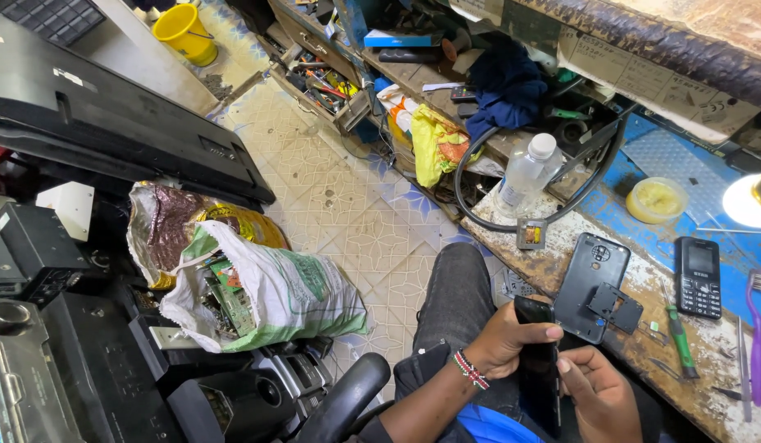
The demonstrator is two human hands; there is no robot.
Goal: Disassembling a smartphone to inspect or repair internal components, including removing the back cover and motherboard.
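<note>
Left hand: the left hand (503, 340), with a beaded band at the wrist, has its grip closed around the upper part of a dark phone body (538, 361), thumb laid across its face
Right hand: the right hand (598, 394) closes on the lower edge of the same phone, fingers curled beneath it
Phone: held upright over the person's lap, just in front of the surface (561, 262) and not resting on it
Done so far: the black back cover (590, 283) already lies off on the surface, inner side up, with a small black plate (617, 308) resting on it
Left to do: judged from this, the opened phone is mid-work; nothing is refitted yet
Tools nearby: a green-handled screwdriver (678, 340) and a purple toothbrush (758, 336) lie untouched to the right
Further off: a small keypad phone (697, 277), a clear plastic bottle (528, 172), and a yellow-lidded tub (657, 199)
</note>
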